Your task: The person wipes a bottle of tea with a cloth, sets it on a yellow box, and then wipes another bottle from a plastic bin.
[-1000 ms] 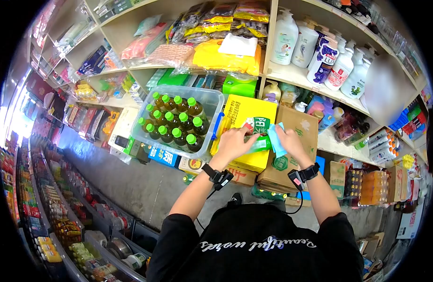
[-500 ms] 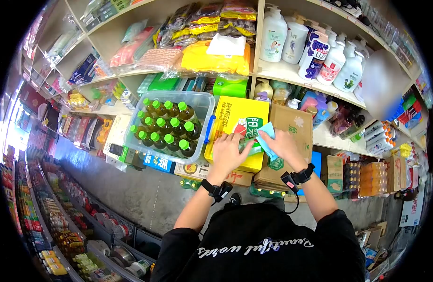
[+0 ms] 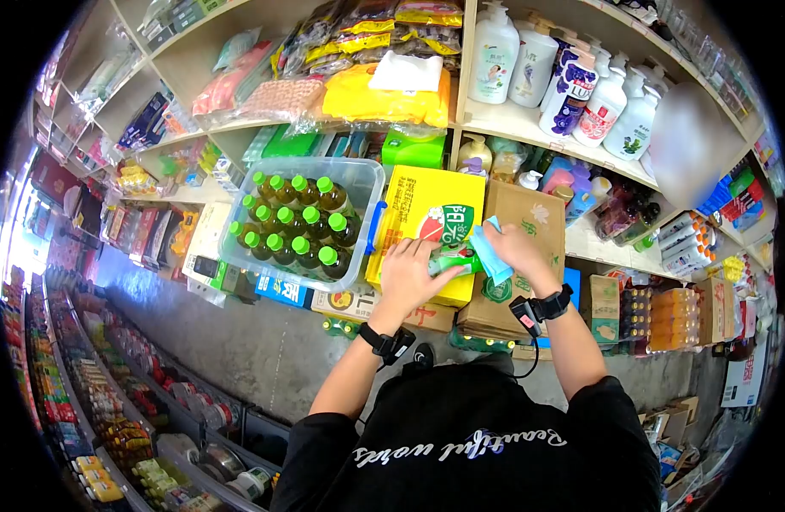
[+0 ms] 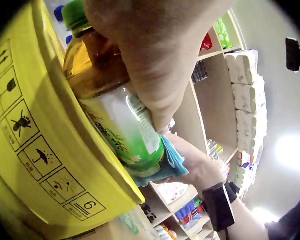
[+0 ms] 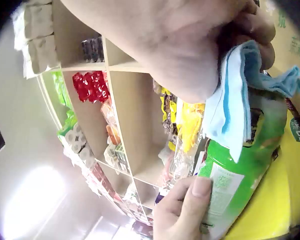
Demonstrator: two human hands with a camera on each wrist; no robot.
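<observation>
A tea-coloured drink bottle (image 4: pixel 115 120) with a green cap and a green-and-white label lies on its side over a yellow box (image 3: pixel 426 196). My left hand (image 3: pixel 407 277) grips it near the cap end, and the thumb lies along the label in the right wrist view. My right hand (image 3: pixel 523 256) holds a folded light-blue cloth (image 5: pixel 230 100) against the bottle's base end. In the left wrist view the cloth (image 4: pixel 172 160) wraps part of that end. My right fingertips are partly hidden behind the cloth.
Left of the yellow box stands a clear plastic bin (image 3: pixel 377 183) with several green-capped bottles (image 3: pixel 303 218). A brown carton (image 3: pixel 529 209) sits at the right. Behind are shelves with pump bottles (image 3: pixel 571 94) and yellow packages (image 3: pixel 388 94). Boxes and bottle packs stand below at the floor.
The cloth in my right hand moved left along the bottle toward my left hand, then back right to the base end. My left hand keeps its hold on the bottle. The head view shifted slightly.
</observation>
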